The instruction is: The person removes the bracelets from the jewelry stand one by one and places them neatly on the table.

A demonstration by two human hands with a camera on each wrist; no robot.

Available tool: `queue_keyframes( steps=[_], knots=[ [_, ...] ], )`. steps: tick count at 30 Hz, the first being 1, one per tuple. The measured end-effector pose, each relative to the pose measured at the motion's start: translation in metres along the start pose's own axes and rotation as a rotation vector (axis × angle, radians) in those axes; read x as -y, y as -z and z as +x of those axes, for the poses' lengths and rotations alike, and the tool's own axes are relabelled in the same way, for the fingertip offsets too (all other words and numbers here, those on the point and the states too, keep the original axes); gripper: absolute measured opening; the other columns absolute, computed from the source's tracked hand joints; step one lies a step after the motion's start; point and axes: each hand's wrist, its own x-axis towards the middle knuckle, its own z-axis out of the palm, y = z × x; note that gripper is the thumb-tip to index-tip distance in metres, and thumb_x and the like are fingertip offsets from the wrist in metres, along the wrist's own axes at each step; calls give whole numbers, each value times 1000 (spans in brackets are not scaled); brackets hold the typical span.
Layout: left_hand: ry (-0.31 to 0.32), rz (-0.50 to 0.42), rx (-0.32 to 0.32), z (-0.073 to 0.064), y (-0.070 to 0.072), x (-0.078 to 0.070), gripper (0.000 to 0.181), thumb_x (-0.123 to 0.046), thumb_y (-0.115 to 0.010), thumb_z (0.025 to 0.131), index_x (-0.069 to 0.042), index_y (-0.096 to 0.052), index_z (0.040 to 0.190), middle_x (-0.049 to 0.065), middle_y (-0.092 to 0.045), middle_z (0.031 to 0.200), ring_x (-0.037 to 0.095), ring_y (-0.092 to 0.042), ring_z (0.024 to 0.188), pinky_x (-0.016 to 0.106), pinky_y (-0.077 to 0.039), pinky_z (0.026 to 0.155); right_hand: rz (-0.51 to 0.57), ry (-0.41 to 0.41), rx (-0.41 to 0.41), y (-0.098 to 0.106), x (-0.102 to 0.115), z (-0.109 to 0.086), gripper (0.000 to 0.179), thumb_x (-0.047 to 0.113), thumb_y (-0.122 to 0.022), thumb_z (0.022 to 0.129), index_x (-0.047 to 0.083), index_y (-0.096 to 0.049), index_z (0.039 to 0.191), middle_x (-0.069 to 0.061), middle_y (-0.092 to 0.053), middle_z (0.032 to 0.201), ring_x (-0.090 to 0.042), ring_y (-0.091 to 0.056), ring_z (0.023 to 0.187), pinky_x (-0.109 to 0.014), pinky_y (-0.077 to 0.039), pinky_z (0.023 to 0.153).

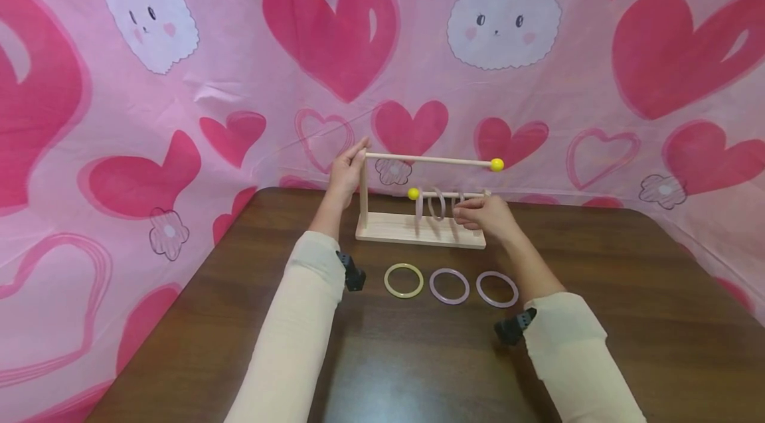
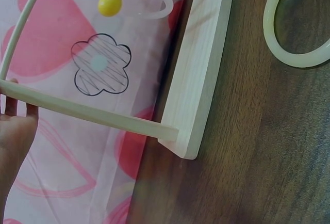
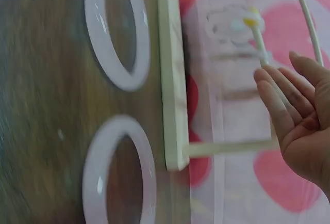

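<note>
A pale wooden stand (image 1: 421,230) has a flat base, two posts and two bars tipped with yellow balls. My left hand (image 1: 346,174) holds the top of its taller left post, fingertips showing behind the wood in the left wrist view. Several rings hang on the lower bar, among them a pale ring (image 1: 438,204). Beside these rings, near the bar's right end, is my right hand (image 1: 487,216); its fingers are loosely bent, with the thumb apart in the right wrist view (image 3: 304,126). Part of the bar is hidden behind that hand.
On the brown table (image 1: 418,356), before the stand, lie a yellow-green ring (image 1: 403,265) and two lilac rings, the middle ring (image 1: 449,270) and the right ring (image 1: 497,273). A pink cloth (image 1: 335,111) with hearts and rabbits hangs behind the table.
</note>
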Motion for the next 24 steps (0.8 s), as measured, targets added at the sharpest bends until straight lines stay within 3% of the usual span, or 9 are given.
queue_keyframes(
  steps=[5,11,17,24],
  knots=[
    [3,17,-13,1,0,-1,33,-11,-50,95,-13,-56,128,5,-57,126,16,-47,120,25,-39,97,-153,86,-36,-29,8,7,33,14,-66,86,-12,-63,106,-24,-67,92,-32,-67,79,-30,-56,63],
    [-5,20,-13,1,-1,0,33,-10,-49,95,-12,-57,127,6,-58,126,16,-47,120,25,-39,97,-423,122,-165,-58,13,12,35,26,-69,83,-2,-69,104,-14,-70,91,-30,-64,90,-42,-51,76],
    [-21,35,-13,0,-1,1,33,-11,-49,95,-12,-57,127,6,-58,125,17,-48,119,25,-40,97,-482,78,-292,-76,9,20,36,30,-67,82,0,-70,101,-12,-70,93,-35,-62,93,-46,-48,80],
    [-14,47,-11,1,-2,0,33,-11,-49,95,-12,-57,127,6,-58,125,17,-48,119,26,-39,97,-437,67,-407,-84,8,26,26,24,-69,81,4,-73,96,-10,-70,92,-33,-63,92,-44,-48,80]
  ],
)
